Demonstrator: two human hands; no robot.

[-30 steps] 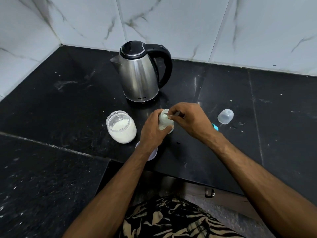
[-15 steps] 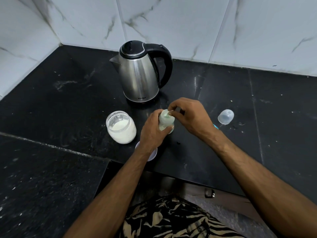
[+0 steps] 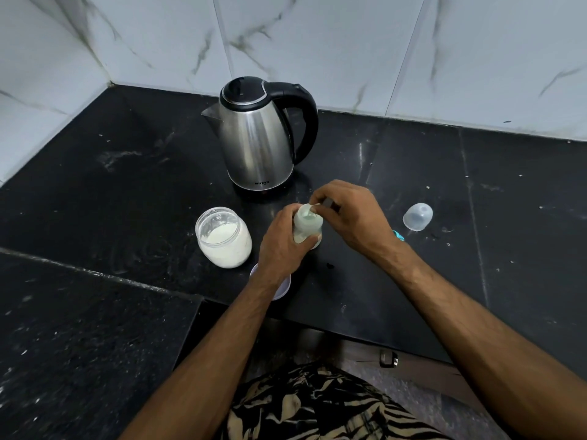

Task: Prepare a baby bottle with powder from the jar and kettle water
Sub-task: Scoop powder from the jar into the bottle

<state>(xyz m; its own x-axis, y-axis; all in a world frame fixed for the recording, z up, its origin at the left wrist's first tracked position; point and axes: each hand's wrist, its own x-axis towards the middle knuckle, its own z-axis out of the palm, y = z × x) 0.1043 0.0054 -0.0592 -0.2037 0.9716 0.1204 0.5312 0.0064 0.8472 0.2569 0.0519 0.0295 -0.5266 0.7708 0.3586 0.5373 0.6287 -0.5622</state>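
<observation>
My left hand (image 3: 282, 246) was wrapped round the bottle (image 3: 307, 228), which stood on the black surface (image 3: 413, 296) in front of the kettle (image 3: 259, 138) and just right of the open jar (image 3: 223, 237). My right hand (image 3: 352, 217) was pinched on a small scoop handle at the bottle's mouth (the scoop's bowl was mostly hidden by my fingers, so I couldn't tell how much powder was left in it). The bottle's long axis ran upright, perhaps leaning a touch, with the open mouth pointing up toward me. The mouth was narrow, so I judged that a tilted or hurried scoop would drop powder down the outside and onto the surface. A knock from my right hand could tip the light bottle if my left grip slackened. The jar sat open close by my left wrist, and its lid (image 3: 279, 289) lay partly under that wrist, so a careless pull back could nudge either. The clear cap (image 3: 417, 216) lay well apart to the right.
</observation>
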